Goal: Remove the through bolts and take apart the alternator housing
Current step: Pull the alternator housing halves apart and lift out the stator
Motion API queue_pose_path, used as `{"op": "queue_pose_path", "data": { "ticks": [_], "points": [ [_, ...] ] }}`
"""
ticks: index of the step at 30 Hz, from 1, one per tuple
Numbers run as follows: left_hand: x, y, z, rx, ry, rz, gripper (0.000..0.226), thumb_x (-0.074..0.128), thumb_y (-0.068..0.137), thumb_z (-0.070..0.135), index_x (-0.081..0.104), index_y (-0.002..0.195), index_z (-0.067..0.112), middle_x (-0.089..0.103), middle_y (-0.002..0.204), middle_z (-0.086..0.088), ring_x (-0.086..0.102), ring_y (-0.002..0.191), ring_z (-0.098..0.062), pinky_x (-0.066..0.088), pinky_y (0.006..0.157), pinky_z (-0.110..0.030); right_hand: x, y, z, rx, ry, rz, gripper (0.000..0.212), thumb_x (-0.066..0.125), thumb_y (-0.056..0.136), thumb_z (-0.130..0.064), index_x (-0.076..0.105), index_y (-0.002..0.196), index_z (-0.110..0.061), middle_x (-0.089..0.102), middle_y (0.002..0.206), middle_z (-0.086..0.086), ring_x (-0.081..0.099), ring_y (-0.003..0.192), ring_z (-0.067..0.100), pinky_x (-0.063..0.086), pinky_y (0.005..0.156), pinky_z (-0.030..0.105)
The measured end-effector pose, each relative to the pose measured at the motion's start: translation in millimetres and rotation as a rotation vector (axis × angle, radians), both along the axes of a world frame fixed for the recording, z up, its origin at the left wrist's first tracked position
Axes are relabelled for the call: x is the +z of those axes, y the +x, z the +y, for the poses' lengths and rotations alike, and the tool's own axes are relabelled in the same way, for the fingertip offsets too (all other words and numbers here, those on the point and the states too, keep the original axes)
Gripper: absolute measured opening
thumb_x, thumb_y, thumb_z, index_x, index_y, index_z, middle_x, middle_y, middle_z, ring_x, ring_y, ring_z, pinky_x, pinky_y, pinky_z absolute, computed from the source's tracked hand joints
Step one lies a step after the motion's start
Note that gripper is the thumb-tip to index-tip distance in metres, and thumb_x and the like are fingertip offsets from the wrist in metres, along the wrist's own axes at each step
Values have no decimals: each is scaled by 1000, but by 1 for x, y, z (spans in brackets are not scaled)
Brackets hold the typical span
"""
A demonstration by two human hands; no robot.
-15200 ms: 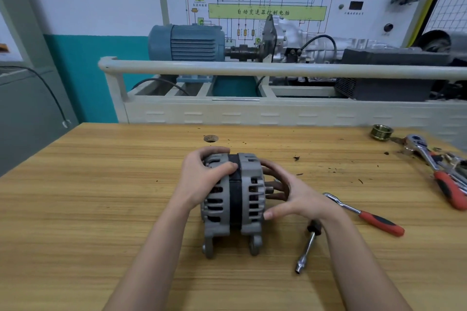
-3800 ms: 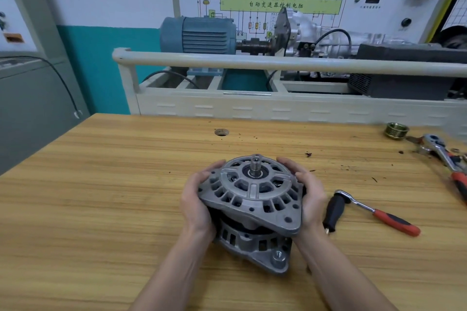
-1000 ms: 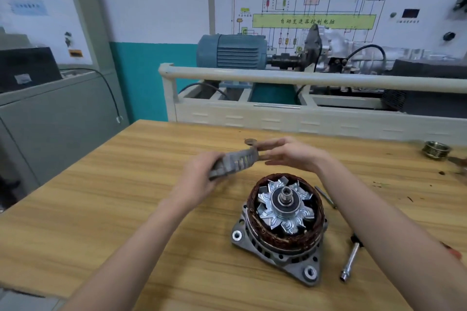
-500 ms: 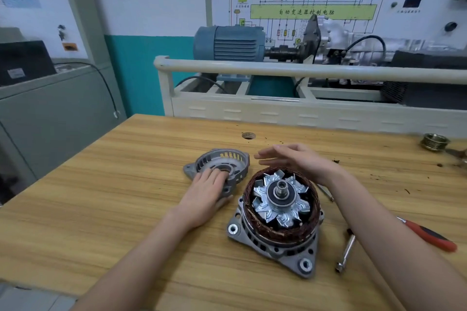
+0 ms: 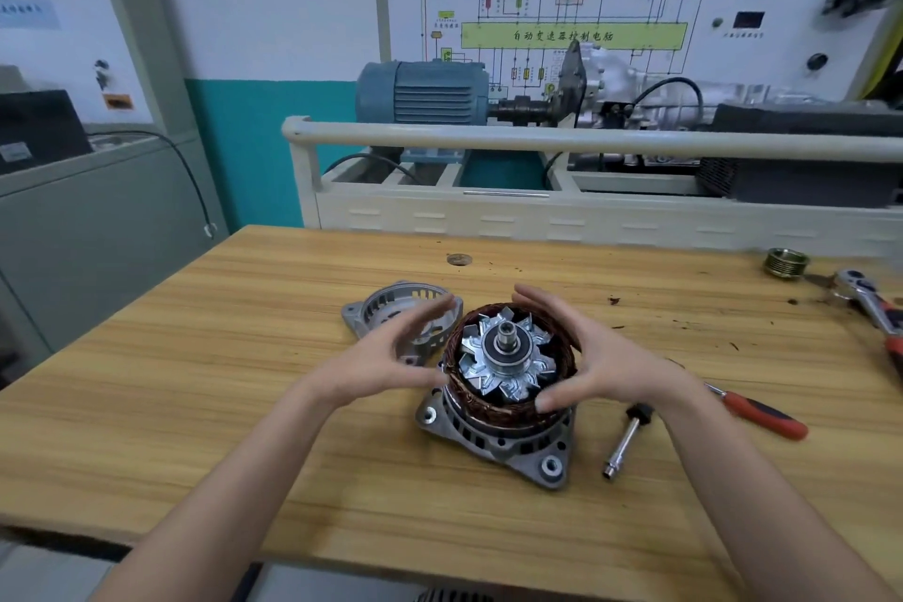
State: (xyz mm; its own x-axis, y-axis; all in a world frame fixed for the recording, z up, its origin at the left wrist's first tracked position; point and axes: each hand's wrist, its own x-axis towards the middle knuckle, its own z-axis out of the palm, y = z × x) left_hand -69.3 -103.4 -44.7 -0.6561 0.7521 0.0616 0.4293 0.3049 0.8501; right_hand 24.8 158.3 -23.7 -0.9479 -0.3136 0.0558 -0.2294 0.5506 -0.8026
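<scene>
Automotive training workshop, wooden workbench point(image 5: 244, 357), wiring-diagram panel point(image 5: 571, 15), motor test rig point(image 5: 422, 93), ratchet wrench point(image 5: 755, 413)

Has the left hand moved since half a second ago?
Yes. The left hand has left the removed housing cover and now sits beside the copper windings.

two hands point(image 5: 386, 364), two housing halves point(image 5: 493, 435), two red-handled ratchets point(image 5: 760, 416), one socket extension point(image 5: 623, 445), one pulley point(image 5: 785, 263)

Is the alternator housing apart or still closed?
Apart: the removed housing half lies on the table beside the exposed rotor.
</scene>
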Motion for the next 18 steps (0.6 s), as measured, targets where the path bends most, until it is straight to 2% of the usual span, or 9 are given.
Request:
{"op": "queue_pose_path", "data": {
  "ticks": [2,4,6,10,13,15,18],
  "points": [
    [2,13,13,-32,-79,54,120,87,57,44,13,151,33,21,155,16,26,140,1,24,115,-25,-12,3,-3,-45,-45,43,124,90,44,-44,16,143,-45,26,151,-22,31,134,-11,28,110,14],
    [-1,22,28,-6,-82,134,129,92,56,36,7,152,26,21,155,10,26,140,-5,24,117,-29,-21,5,-4,-86,-82,89,128,93,43,-38,16,145,-39,27,151,-22,32,135,-10,28,112,16],
    [-4,26,37,24,-39,161,130,93,54,34,8,152,24,22,152,8,27,140,-8,26,117,-36,-28,5,-4,-109,-120,108,127,94,43,-35,18,145,-37,30,150,-22,34,135,-8,29,113,19],
    [-7,26,40,42,-18,181,137,88,43,50,9,151,23,25,149,8,29,139,-8,28,116,-38,-38,5,-7,-147,-112,155,130,94,39,-42,21,147,-35,33,147,-22,36,136,-2,30,112,22],
    [-11,29,42,73,10,234,137,87,41,54,11,151,22,26,147,8,29,138,-8,29,116,-39,-43,5,-9,-169,-141,190,123,93,43,-39,26,146,-32,37,144,-23,38,134,-2,33,109,18],
    [-13,33,44,113,49,244,135,87,41,55,14,151,22,28,146,8,30,137,-7,30,115,-39,-43,5,-8,-164,-154,193,119,93,45,-32,28,145,-29,40,145,-18,41,134,1,35,107,17],
    [-17,44,50,201,85,273,134,87,42,57,15,150,23,31,145,9,30,137,-7,30,114,-40,-36,4,0,-119,-129,152,118,93,48,-23,28,147,-24,39,148,-9,41,135,5,36,109,23]
  ]
}}
